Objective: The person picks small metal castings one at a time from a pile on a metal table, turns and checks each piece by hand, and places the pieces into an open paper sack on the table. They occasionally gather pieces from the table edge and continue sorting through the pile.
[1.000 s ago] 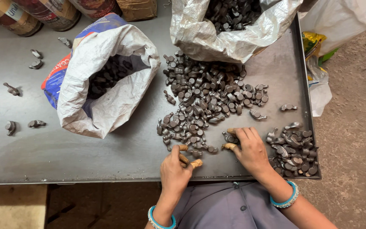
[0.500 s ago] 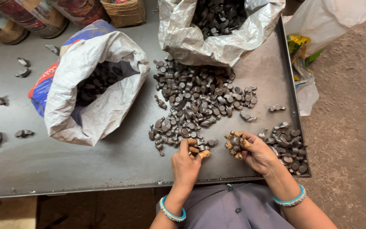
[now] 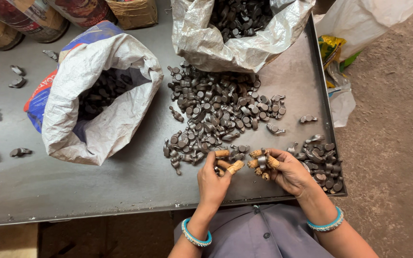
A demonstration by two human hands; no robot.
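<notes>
Both hands have drawn back from the big pile toward the near table edge (image 3: 120,210).

My right hand (image 3: 290,169), fingertips taped, is clamped on one small metal part (image 3: 262,159); my left hand (image 3: 212,179) pinches near it, apart. I judge the part heavy, stiff and slick: grip across the body. Beyond, the pile (image 3: 216,114), side heap (image 3: 323,160) near the raised rim, open sack (image 3: 96,95).

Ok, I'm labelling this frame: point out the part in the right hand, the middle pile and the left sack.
metal part (image 3: 262,159), head view, its middle.
middle pile (image 3: 216,114), head view, its centre.
left sack (image 3: 106,67), head view, upper rim.
</notes>
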